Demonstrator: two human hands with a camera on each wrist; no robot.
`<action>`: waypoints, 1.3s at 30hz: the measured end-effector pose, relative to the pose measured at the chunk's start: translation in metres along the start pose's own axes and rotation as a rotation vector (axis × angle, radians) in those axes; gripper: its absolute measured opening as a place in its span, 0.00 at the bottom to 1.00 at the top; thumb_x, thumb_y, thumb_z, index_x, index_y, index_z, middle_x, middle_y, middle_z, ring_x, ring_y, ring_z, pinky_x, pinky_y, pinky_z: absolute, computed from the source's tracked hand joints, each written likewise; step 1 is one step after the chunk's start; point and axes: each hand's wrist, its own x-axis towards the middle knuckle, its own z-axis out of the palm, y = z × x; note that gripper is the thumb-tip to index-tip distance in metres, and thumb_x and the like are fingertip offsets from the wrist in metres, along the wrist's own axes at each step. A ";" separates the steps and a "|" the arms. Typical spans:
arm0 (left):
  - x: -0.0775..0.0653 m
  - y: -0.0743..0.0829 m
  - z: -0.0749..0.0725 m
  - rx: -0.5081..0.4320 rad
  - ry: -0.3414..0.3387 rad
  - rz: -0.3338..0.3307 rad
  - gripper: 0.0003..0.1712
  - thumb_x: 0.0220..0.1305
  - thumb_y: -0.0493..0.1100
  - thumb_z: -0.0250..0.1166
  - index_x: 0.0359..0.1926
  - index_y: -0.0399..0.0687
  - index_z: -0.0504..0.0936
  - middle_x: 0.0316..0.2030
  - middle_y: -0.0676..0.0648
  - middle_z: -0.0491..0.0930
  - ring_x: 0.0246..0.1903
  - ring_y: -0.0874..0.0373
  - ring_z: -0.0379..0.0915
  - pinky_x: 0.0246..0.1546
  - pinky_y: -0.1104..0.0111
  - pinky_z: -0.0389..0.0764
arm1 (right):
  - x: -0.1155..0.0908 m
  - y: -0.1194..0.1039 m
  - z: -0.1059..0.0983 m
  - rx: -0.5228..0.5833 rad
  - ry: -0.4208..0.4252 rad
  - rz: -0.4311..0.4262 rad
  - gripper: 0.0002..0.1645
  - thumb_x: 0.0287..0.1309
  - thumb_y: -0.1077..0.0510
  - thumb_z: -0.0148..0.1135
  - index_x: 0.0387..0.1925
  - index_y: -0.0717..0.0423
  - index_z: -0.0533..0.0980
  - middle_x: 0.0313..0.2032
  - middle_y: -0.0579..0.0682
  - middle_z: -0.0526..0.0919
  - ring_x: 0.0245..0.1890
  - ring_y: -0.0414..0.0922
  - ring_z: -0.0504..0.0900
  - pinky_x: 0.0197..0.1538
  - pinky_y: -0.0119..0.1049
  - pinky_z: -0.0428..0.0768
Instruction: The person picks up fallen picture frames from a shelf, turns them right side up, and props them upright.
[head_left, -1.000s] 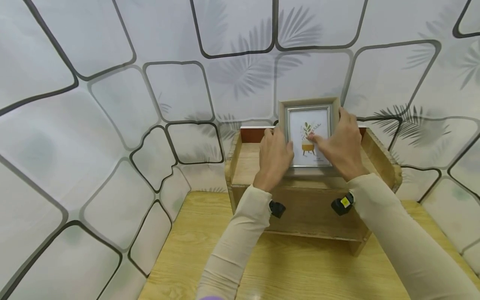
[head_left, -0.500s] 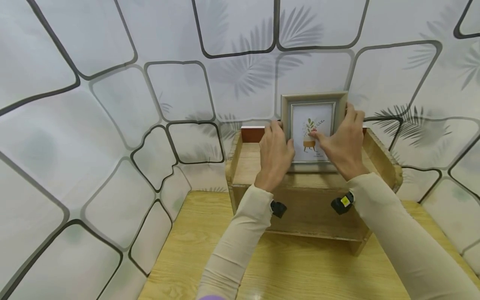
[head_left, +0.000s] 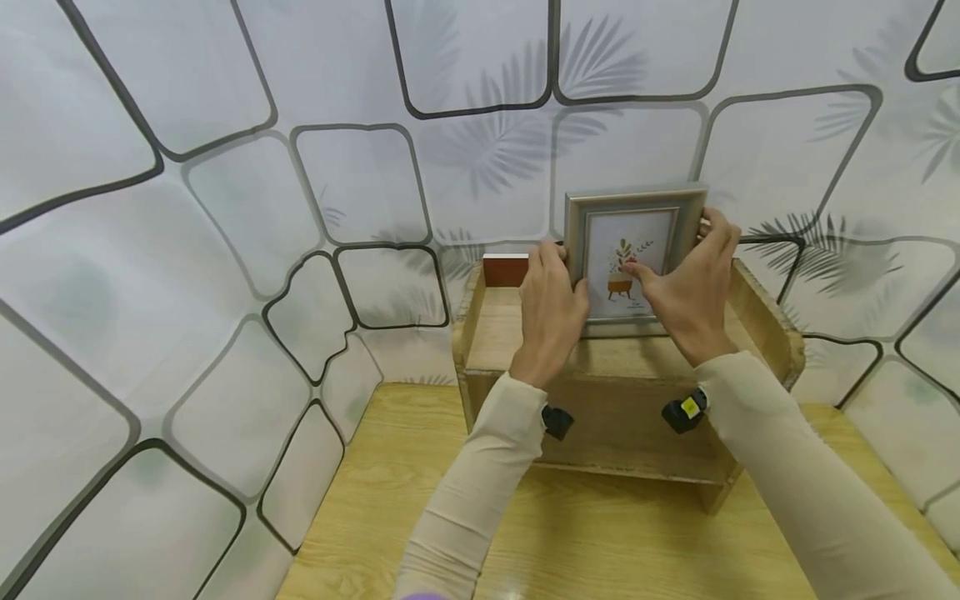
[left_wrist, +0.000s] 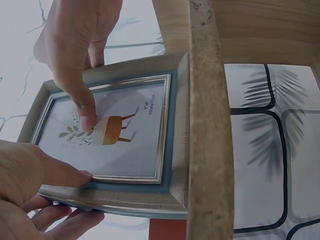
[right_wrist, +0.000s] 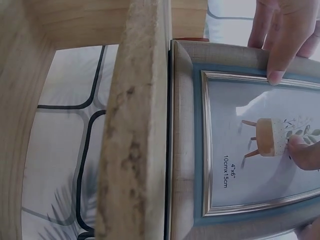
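We see both hands clamped on the picture frame (head_left: 609,250): the left hand (head_left: 551,308) pinches its left side, thumb in front and fingers behind, while the right hand (head_left: 693,292) curls round the right side, thumb on the printed plant. The frame is at the top board of the wooden shelf unit (head_left: 495,333), face towards us, long axis upright, leaves uppermost. We cannot tell whether its lower edge rests on the board. Its back is hidden from us. Only the wrist views let us read the size lettering (right_wrist: 229,170); they also show a blue-grey inner border (right_wrist: 199,150) clearly. Left of the left hand we see a red piece (head_left: 506,272), partly covered and hard to identify. Below, on the wood-grain table (head_left: 375,500), the unit stands before patterned wallpaper (head_left: 487,183). At the bottom edge, a purple thing (head_left: 422,596) is cut off.
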 end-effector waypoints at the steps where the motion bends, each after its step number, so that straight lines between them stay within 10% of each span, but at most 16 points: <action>1: 0.000 0.000 0.000 -0.007 0.003 0.003 0.21 0.62 0.36 0.73 0.50 0.37 0.72 0.42 0.41 0.75 0.39 0.50 0.79 0.41 0.65 0.81 | -0.001 0.001 0.000 0.009 0.001 -0.004 0.59 0.45 0.54 0.83 0.70 0.65 0.55 0.62 0.67 0.61 0.61 0.62 0.68 0.62 0.54 0.70; 15: 0.003 -0.015 -0.003 -0.185 -0.028 -0.043 0.24 0.64 0.39 0.73 0.59 0.37 0.80 0.40 0.43 0.83 0.38 0.54 0.80 0.37 0.69 0.79 | 0.000 0.003 -0.005 -0.023 0.014 -0.121 0.65 0.49 0.52 0.81 0.76 0.66 0.50 0.63 0.69 0.60 0.61 0.61 0.63 0.64 0.54 0.67; 21: 0.003 -0.014 -0.004 -0.190 -0.041 -0.030 0.24 0.63 0.39 0.73 0.58 0.36 0.81 0.42 0.42 0.83 0.40 0.54 0.81 0.39 0.69 0.80 | 0.016 -0.014 -0.012 -0.082 0.093 -0.383 0.55 0.60 0.44 0.71 0.75 0.69 0.54 0.70 0.67 0.58 0.75 0.55 0.51 0.76 0.47 0.48; 27: 0.005 -0.015 -0.005 -0.181 -0.052 -0.031 0.24 0.64 0.38 0.72 0.59 0.36 0.80 0.42 0.42 0.82 0.40 0.53 0.81 0.38 0.69 0.79 | 0.033 -0.038 -0.005 -0.281 -0.072 -0.646 0.51 0.67 0.40 0.59 0.75 0.69 0.54 0.75 0.67 0.53 0.78 0.62 0.40 0.76 0.57 0.39; 39: 0.007 -0.020 -0.012 -0.291 -0.169 -0.048 0.26 0.67 0.39 0.70 0.63 0.36 0.77 0.47 0.42 0.85 0.39 0.53 0.83 0.39 0.71 0.80 | 0.035 -0.052 0.002 -0.447 -0.311 -0.513 0.48 0.68 0.37 0.59 0.72 0.69 0.62 0.71 0.67 0.64 0.74 0.65 0.56 0.76 0.57 0.42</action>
